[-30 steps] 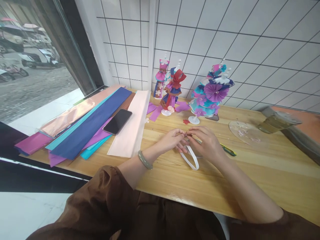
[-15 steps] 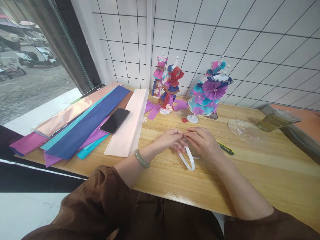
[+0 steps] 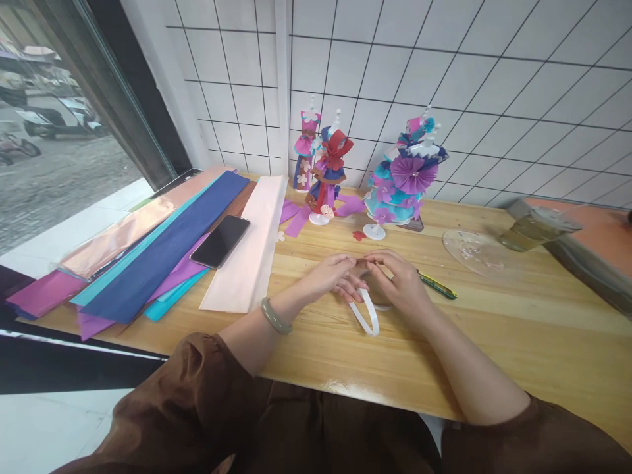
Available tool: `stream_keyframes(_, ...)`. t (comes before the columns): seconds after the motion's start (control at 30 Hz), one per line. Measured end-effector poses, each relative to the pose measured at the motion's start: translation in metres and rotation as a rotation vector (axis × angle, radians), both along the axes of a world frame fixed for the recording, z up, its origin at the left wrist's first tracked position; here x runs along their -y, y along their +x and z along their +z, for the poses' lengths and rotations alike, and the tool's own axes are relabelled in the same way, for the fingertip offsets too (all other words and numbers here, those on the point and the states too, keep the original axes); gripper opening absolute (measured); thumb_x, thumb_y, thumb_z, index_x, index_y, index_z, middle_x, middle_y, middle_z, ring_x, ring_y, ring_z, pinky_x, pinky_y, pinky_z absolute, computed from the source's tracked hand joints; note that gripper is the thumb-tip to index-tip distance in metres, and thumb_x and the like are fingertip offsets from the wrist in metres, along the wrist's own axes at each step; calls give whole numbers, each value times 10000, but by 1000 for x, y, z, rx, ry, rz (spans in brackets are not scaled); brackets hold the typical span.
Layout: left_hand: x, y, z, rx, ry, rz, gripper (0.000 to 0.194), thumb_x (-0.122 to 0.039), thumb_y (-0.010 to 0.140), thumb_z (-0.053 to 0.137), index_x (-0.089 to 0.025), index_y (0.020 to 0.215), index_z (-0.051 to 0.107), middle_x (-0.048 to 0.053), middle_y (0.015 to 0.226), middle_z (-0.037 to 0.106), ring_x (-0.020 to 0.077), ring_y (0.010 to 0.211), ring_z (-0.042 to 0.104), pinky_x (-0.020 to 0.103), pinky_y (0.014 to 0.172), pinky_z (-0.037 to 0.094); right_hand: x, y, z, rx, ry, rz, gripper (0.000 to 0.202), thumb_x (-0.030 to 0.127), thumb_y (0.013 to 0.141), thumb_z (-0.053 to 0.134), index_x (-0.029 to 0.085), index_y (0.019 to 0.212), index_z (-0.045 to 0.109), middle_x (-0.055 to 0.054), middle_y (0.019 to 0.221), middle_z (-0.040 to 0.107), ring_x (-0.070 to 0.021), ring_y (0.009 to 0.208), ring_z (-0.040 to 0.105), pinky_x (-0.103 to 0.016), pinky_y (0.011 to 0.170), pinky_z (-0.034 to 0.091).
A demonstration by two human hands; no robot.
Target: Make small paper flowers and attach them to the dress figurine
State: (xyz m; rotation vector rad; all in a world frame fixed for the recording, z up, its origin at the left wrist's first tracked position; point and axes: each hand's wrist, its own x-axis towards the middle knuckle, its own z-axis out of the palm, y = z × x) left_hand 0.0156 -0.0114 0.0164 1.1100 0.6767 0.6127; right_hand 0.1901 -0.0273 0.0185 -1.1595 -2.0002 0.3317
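My left hand (image 3: 336, 275), a bracelet on its wrist, is closed with a looped white strip (image 3: 372, 316) hanging from its fingers. The strip looks like thin paper or tape. Opposite it, my right hand (image 3: 395, 280) pinches thumb against fingertip, close to the left fingertips. A small brownish piece seems to lie between the two hands, too covered to name. Under the right palm the rim of a round pale object (image 3: 383, 307) shows on the table. Just right of that hand lies a yellow-and-black cutter knife (image 3: 438, 285).
Layered coloured paper sheets (image 3: 162, 253) and a phone (image 3: 220, 241) lie left. Small decorated paper dresses on stands (image 3: 330, 171) (image 3: 407, 178) line the tiled wall. A clear plate with beads (image 3: 471, 251) and a brown cup (image 3: 536, 228) sit right.
The view has shifted slightly, so most things sit a little further left. Both hands stay near each other; their fingertips are slightly further apart, and the white loop still hangs.
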Motion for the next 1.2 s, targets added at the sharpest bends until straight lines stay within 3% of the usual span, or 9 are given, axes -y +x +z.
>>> stream_keyframes(0.17, -4, -2, 2, -38, 16, 89, 360, -391, 798, 435, -154, 1069, 429, 88, 726, 659, 140, 542, 613, 214, 473, 448, -5, -5, -16, -501, -320, -139, 282, 436, 787, 472, 200, 929, 531, -47, 863, 600, -160, 733, 585, -332, 689, 500)
stream_keyframes(0.33, -10, -3, 0, -66, 150, 248, 348, -366, 789, 468, -129, 1043, 482, 90, 731, 667, 95, 472, 569, 178, 431, 404, -10, -6, -25, -634, -453, -161, 305, 471, 721, 537, 192, 843, 543, -22, 759, 579, -132, 619, 563, -298, 618, 504)
stream_keyframes(0.53, -17, -9, -9, -124, 292, 447, 365, -326, 704, 591, -134, 1009, 533, 67, 680, 664, 129, 623, 609, 201, 542, 446, -9, -7, -26, -611, -427, -185, 278, 448, 732, 532, 190, 834, 542, -17, 742, 583, -122, 597, 546, -287, 616, 477)
stream_keyframes(0.67, -18, -9, -16, -134, 385, 441, 401, -296, 682, 613, -153, 1039, 500, 44, 700, 653, 125, 624, 606, 222, 596, 465, -8, -8, -27, -475, -376, -191, 256, 421, 773, 489, 181, 846, 538, -7, 679, 582, -132, 610, 545, -291, 647, 454)
stream_keyframes(0.8, -21, -11, -17, -97, 361, 471, 437, -247, 700, 582, -162, 1092, 410, 19, 710, 614, 120, 594, 609, 234, 580, 483, -6, -8, -29, -393, -340, -179, 251, 409, 790, 465, 180, 856, 544, -5, 671, 585, -138, 615, 541, -286, 638, 439)
stream_keyframes(1.03, -37, -30, -12, -197, 384, 783, 330, -264, 724, 544, -153, 1017, 440, 8, 715, 543, 100, 579, 577, 202, 503, 441, -8, -9, -30, -452, -348, -157, 261, 417, 771, 495, 176, 859, 544, -12, 660, 587, -142, 589, 559, -292, 615, 455)
stream_keyframes(1.1, -39, -32, -11, -176, 398, 802, 314, -298, 731, 540, -151, 996, 456, 11, 715, 546, 99, 606, 567, 199, 513, 428, -9, -10, -29, -516, -365, -156, 273, 426, 756, 512, 177, 864, 545, -14, 672, 589, -139, 572, 561, -291, 591, 466)
stream_keyframes(1.2, -35, -27, -8, -115, 411, 718, 310, -327, 736, 541, -144, 976, 469, 14, 704, 559, 95, 620, 551, 207, 546, 420, -9, -11, -26, -556, -344, -169, 282, 414, 731, 548, 181, 889, 549, -26, 746, 606, -138, 581, 569, -300, 596, 481)
